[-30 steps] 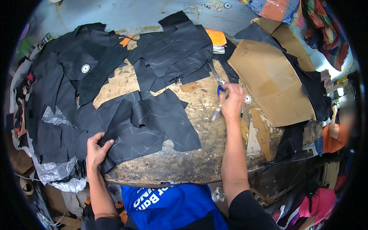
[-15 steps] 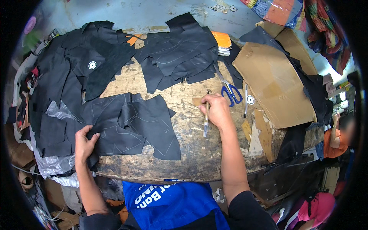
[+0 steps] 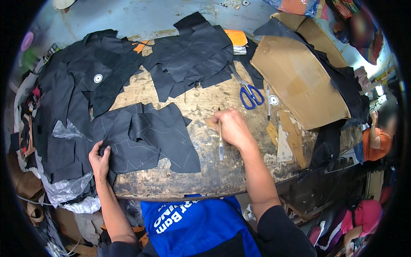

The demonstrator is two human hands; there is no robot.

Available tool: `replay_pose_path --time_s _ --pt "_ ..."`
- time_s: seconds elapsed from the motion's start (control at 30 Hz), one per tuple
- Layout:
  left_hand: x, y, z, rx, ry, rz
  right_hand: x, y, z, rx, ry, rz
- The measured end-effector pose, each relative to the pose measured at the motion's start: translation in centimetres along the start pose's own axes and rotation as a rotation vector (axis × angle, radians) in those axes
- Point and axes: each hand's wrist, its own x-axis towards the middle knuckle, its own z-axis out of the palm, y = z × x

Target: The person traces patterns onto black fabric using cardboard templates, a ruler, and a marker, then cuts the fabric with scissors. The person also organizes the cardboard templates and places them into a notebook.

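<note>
My left hand [image 3: 99, 159] is closed on the left edge of a black leather-like sheet [image 3: 177, 147] marked with pale outlines. Its thumb lies on top of the sheet. Over the bare wood to the right, my right hand [image 3: 232, 127] grips a slim pen [image 3: 220, 141], held upright in the picture with its clear end toward me. A small tan piece [image 3: 210, 122] shows at the fingers of that hand; how it is held is hidden. Blue-handled scissors [image 3: 251, 97] lie beyond the right hand, with another pen [image 3: 268, 103] beside them.
More marked black sheets [image 3: 192, 53] lie at the back, and a black heap [image 3: 64, 98] covers the left. A cardboard box [image 3: 299, 81] stands at the right. Tan and white pattern pieces [image 3: 291, 139] lie near it. Two other people [image 3: 377, 139] [image 3: 364, 218] are at far right.
The whole view has shifted slightly. My right hand has come a little nearer to me, with the pen and the small tan piece moving along. My left hand stays on the sheet's edge.
</note>
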Motion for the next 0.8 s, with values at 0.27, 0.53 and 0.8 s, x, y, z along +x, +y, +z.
replay_pose_path --time_s 0.27,0.53,0.8 --pt "0.1 -1.1 0.0 -0.031 0.027 -0.001 -8.8 6.1 -4.5 0.084 0.446 0.492" --pt "0.3 -1.4 0.2 -0.094 0.025 -0.009 -16.9 11.9 -6.9 -0.046 0.409 0.659" --pt "0.3 -1.8 0.1 -0.096 0.033 0.039 -17.4 14.1 -5.4 0.12 0.592 0.675"
